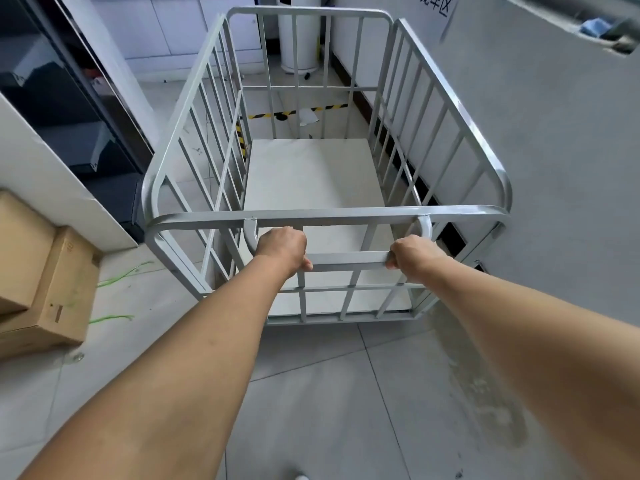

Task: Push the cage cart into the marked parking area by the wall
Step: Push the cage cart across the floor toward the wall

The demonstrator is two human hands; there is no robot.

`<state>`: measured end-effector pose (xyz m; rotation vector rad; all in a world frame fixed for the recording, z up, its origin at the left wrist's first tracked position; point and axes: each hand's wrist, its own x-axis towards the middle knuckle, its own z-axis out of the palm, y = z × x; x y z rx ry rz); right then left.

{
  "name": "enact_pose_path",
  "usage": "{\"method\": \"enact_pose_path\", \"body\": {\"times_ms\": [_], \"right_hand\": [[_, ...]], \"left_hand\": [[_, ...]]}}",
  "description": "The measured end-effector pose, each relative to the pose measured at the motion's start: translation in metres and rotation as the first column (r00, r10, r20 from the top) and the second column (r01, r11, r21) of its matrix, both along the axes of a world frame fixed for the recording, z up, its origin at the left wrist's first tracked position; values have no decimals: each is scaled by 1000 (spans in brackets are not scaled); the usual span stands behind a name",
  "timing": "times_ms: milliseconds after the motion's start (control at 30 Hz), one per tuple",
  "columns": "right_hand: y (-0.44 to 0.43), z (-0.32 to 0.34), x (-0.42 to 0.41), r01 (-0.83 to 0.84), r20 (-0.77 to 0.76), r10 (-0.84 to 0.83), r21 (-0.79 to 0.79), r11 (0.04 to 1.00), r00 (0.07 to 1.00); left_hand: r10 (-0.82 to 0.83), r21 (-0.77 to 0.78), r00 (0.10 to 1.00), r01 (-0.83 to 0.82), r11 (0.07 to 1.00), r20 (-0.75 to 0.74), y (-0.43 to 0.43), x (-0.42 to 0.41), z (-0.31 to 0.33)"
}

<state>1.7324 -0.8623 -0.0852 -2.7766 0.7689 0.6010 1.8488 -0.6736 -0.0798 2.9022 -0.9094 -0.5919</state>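
Note:
A grey metal cage cart point(446, 98) with barred sides and a pale flat floor stands in front of me, empty. A horizontal handle bar point(346, 258) runs across its near side. My left hand point(282, 249) grips the bar's left end and my right hand point(412, 256) grips its right end. Yellow-and-black striped floor tape point(263, 115) shows through the far bars, marking a corner on the tiles. The cart's right side runs close along the grey wall point(554, 168).
Stacked cardboard boxes point(45, 289) sit on the floor at the left, with green strings beside them. A dark glass-fronted cabinet point(69, 109) lines the left side. A white cylindrical bin point(299, 46) stands beyond the tape. A paper sign point(440, 5) hangs on the wall.

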Motion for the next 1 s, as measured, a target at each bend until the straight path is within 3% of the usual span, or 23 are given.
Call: {"method": "enact_pose_path", "body": {"times_ms": [367,700,1000], "right_hand": [[-48,-3,65,18,26,-19,36,999,999],[-104,-6,138,-89,30,88,22,996,996],[-141,-8,207,-47,51,46,12,999,998]], "left_hand": [[0,43,1000,0,999,11,-49,64,0],[96,35,995,-97,995,42,-102,129,3],[79,10,996,-80,997,38,-139,200,-2]]}}
